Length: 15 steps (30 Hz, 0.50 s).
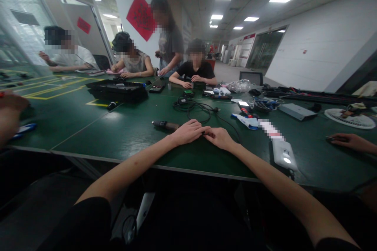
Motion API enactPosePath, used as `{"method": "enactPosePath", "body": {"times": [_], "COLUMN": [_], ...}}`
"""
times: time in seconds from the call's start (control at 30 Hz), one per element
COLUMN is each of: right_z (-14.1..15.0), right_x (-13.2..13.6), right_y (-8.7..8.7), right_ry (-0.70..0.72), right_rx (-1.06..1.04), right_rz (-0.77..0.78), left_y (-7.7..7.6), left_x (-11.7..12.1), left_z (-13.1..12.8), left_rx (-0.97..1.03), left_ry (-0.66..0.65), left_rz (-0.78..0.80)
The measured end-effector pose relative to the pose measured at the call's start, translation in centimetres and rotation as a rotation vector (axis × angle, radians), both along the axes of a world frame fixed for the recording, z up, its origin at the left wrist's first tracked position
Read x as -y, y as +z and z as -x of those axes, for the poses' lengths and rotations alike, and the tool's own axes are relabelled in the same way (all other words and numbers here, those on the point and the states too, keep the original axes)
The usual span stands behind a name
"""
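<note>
My left hand (188,131) rests on the green table (123,141), its fingers stretched over the tip end of a dark pen-like tool (166,125) that lies flat to its left. My right hand (219,138) lies just to the right, fingers curled and pinched toward the left hand's fingertips. The two hands touch at a small dark piece between them, too small to name. A black cable (194,106) coils on the table just beyond both hands.
A white device (282,153) lies right of my right hand, a blue-and-white tool (246,120) beyond it. A black tray (118,91) stands at back left. Other people sit across; another person's hand (350,141) rests at right, an arm (8,113) at left.
</note>
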State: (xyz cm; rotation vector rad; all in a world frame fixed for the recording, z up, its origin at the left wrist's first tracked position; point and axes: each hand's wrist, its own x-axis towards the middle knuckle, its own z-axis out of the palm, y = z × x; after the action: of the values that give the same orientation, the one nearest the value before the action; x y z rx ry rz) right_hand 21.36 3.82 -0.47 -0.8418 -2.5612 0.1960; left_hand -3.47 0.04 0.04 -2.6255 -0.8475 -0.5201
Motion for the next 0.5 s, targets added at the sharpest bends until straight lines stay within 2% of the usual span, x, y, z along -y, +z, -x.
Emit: {"method": "enactPosePath", "body": {"times": [0.2,0.37,0.5], "right_z": [-0.03,0.02,0.08], "right_x": [-0.04,-0.11,-0.06], "right_y": [0.0,-0.17,-0.13], "right_ry": [-0.006,0.003,-0.024], "right_rx": [-0.003,-0.009,-0.001], "right_rz": [0.003,0.007,-0.001], "left_y": [-0.02,-0.08,-0.1], "left_x": [0.0,-0.04,-0.04], "left_z": [0.23,0.19,0.14], "left_rx": [-0.018,0.011,-0.022], "left_ry": [-0.026,0.037,-0.014], "left_rz": [0.027,0.008,0.018]}}
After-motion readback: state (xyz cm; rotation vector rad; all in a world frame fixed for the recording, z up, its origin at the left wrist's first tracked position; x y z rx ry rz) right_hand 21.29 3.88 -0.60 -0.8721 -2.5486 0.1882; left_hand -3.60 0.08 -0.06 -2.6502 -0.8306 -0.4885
